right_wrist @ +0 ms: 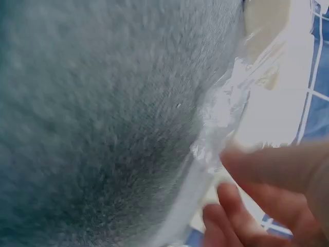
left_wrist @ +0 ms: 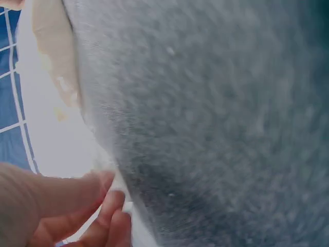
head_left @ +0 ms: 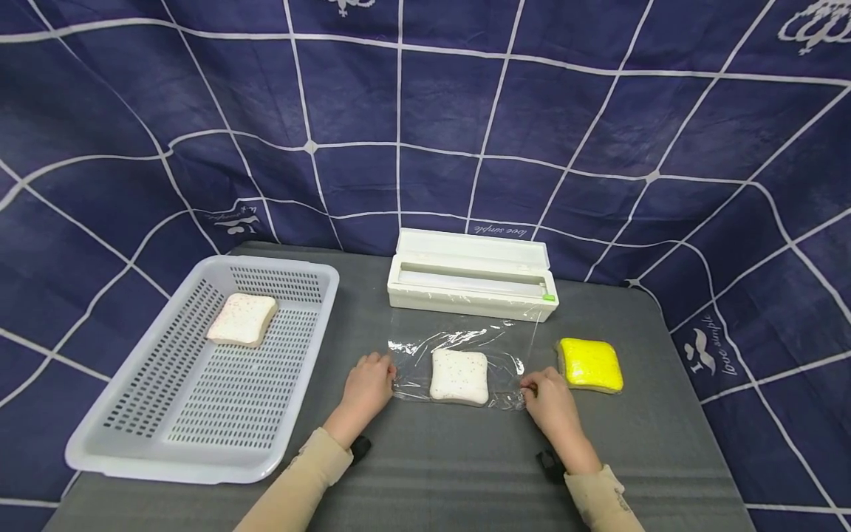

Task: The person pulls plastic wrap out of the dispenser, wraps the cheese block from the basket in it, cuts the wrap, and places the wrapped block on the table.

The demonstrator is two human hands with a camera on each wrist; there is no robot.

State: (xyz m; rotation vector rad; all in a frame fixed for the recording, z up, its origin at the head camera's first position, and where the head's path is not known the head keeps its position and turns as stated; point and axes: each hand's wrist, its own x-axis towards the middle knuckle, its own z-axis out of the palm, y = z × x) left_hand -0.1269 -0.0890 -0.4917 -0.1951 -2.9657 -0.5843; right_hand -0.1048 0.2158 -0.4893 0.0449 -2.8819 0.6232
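A sheet of clear plastic wrap (head_left: 412,369) stretches forward from a white wrap dispenser (head_left: 465,299) whose lid stands raised. Under or against the sheet, in the head view, is a white speckled bread slice (head_left: 459,377). My left hand (head_left: 369,384) pinches the near left corner of the wrap between thumb and fingers. At the near right corner my right hand (head_left: 549,399) pinches the wrap too. Both wrist views show the thumb meeting the fingers at the film's edge, with the slice partly seen and washed out by glare.
On the left stands a light grey perforated basket (head_left: 312,355) holding another bread slice (head_left: 242,319). A yellow slice-shaped piece (head_left: 590,365) lies on the grey table (head_left: 459,473) beside my right hand. A blue grid-patterned curtain (head_left: 359,103) surrounds the table at the back and sides.
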